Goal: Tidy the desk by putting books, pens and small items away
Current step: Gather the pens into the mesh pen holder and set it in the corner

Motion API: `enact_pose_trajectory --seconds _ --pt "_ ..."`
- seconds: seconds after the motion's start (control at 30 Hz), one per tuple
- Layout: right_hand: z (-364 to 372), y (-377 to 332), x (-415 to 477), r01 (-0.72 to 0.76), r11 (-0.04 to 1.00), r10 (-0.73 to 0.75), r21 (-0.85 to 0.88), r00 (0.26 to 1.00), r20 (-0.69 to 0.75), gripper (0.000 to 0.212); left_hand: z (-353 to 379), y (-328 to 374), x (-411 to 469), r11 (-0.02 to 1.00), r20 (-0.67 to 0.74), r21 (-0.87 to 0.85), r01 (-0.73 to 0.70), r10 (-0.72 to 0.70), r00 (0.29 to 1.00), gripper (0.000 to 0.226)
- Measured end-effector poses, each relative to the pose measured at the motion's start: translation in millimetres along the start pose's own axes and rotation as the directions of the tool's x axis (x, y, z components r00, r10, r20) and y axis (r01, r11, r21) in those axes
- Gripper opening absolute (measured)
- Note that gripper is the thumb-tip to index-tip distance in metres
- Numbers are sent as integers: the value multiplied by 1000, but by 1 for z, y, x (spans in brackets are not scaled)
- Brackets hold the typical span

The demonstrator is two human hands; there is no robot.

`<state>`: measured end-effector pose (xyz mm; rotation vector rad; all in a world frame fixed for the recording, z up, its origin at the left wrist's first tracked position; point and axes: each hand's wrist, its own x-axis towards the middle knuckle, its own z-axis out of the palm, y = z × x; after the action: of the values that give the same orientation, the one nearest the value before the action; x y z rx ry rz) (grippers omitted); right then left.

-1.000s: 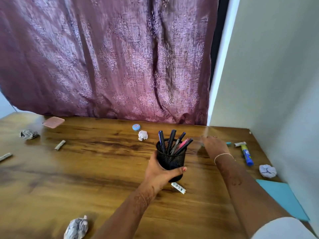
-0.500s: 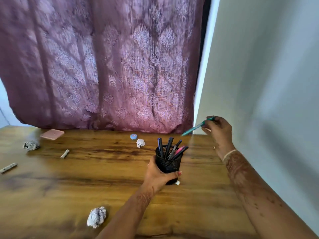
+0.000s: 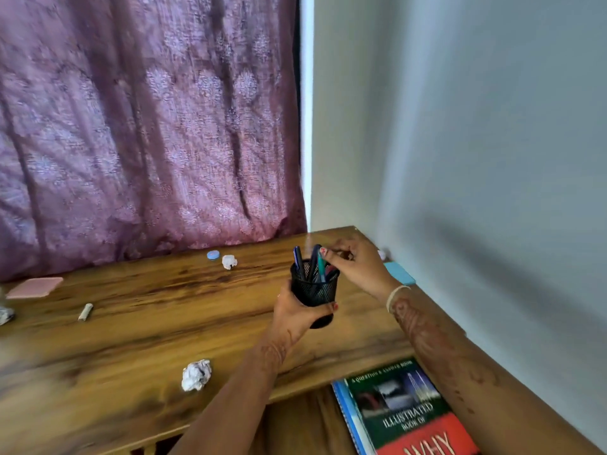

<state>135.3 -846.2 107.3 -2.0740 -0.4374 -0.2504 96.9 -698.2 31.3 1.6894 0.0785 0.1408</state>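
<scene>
head view showed the teal pen [image 3: 321,267] pinched in my right hand [image 3: 356,266], its tip already down among the other pens in the mesh cup [image 3: 317,292]. my left hand [image 3: 295,318] gripped the cup's lower wall, i judged to steady its mouth under the pen. half a second before, that pen was held high, well apart from the cup. a paper ball [image 3: 196,375] lay near my left forearm.

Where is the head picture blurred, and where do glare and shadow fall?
Head view: motion blur smears the brown wooden desk at near left; the right hand, pinching a teal pen in the black mesh pen cup, is soft; pale glare lies on the desk's far corner; a broad shadow crosses the grey wall.
</scene>
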Motion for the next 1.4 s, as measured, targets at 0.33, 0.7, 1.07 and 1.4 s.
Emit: enact_pose_trajectory --seconds 0.33,0.7,1.07,1.4 --pt "-27 38 -83 -295 892 376 343 906 -197 25 47 -2 -26 997 125 -44 65 -60 990 107" --pt "-49 119 -129 -392 811 515 435 831 -210 19 156 -24 -12 999 198 -10 41 -38 979 77" --pt "-76 199 -112 -449 741 628 499 726 -280 38 228 -52 33 982 258 -29 188 -175 950 95" --pt "-77 233 -89 -452 697 643 557 739 -204 52 255 -59 54 976 258 -25 216 -203 945 86"
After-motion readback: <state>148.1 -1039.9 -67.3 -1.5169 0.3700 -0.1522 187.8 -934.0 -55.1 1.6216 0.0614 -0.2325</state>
